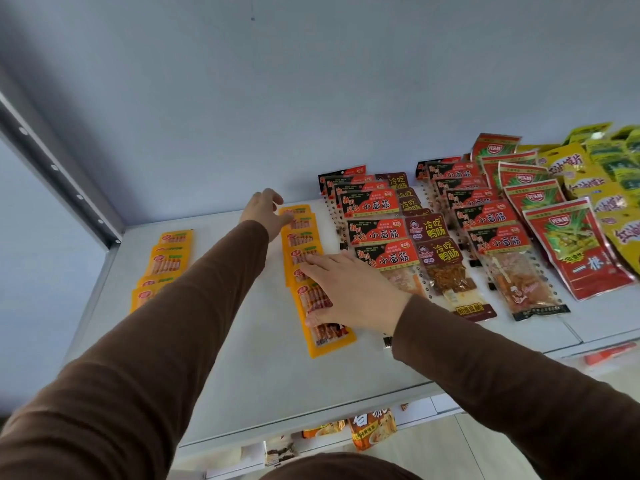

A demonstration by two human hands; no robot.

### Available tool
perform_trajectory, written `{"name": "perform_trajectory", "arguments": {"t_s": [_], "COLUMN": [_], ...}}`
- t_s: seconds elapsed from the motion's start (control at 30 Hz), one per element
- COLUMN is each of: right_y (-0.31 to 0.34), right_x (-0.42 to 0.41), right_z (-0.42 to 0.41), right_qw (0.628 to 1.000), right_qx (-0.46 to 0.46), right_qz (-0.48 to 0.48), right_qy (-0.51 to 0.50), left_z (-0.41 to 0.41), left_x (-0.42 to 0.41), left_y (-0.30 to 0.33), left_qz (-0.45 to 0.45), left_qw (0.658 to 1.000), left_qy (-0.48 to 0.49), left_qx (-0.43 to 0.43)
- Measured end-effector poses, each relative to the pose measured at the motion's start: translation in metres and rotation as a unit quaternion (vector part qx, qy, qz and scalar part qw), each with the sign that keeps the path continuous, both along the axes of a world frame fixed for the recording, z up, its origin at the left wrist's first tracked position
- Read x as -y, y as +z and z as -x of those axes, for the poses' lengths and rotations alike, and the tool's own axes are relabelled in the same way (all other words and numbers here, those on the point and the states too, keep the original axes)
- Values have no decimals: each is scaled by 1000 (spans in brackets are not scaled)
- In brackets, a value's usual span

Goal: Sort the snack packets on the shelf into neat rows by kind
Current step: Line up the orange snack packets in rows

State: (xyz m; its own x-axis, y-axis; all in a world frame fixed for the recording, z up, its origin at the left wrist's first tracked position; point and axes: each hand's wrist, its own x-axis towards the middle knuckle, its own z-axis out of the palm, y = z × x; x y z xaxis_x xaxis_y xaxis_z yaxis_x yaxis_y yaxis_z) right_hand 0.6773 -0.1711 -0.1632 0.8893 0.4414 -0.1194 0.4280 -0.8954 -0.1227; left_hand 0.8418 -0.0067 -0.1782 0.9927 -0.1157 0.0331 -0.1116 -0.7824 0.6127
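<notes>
Your right hand (349, 292) presses spread fingers flat on the near orange packets (313, 271); your left hand (265, 211), fingers loosely spread, touches the row's far end on the shelf (242, 358).

Both arms, in brown sleeves, reach forward from the bottom corners. The left hand (266, 211) is stretched farthest, up toward eleven o'clock, its fingers loosely bent and pointing toward two o'clock. The right hand (349, 292) lies nearer, palm down, its fingers straight and spread, pointing toward ten o'clock.
</notes>
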Motion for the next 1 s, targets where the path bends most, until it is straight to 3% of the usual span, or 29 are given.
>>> {"name": "perform_trajectory", "arguments": {"t_s": [0.1, 0.2, 0.4, 0.5, 0.67, 0.8, 0.9, 1.0], "right_y": [-1, -1, -1, 0, 11, 14, 7, 0], "right_x": [1, -2, -2, -2, 10, 24, 14, 7], "right_z": [4, 8, 15, 19, 27, 40, 49, 55], "right_qw": [1000, 1000, 1000, 1000, 999, 997, 998, 999], "right_qx": [10, 28, 27, 14, 44, 82, 55, 35], "right_qz": [-3, 1, -4, -11, -22, 13, 30, 37], "right_qy": [-3, 3, 4, -3, -2, -9, 15, 9], "left_z": [12, 22, 23, 26, 49, 97, 123, 130], "left_x": [-12, -11, 1, 2, -11, -27, -24, -22], "left_y": [-1, -5, -8, -11, -6, -8, -19, -26], "left_qz": [-56, -133, -31, -32, 14, 17, -14, -21], "left_qw": [995, 983, 998, 999, 997, 980, 973, 976], "left_qy": [-65, -123, -53, -35, -20, -118, -193, -191], "left_qx": [53, 12, -16, -12, 69, 156, 124, 100]}}
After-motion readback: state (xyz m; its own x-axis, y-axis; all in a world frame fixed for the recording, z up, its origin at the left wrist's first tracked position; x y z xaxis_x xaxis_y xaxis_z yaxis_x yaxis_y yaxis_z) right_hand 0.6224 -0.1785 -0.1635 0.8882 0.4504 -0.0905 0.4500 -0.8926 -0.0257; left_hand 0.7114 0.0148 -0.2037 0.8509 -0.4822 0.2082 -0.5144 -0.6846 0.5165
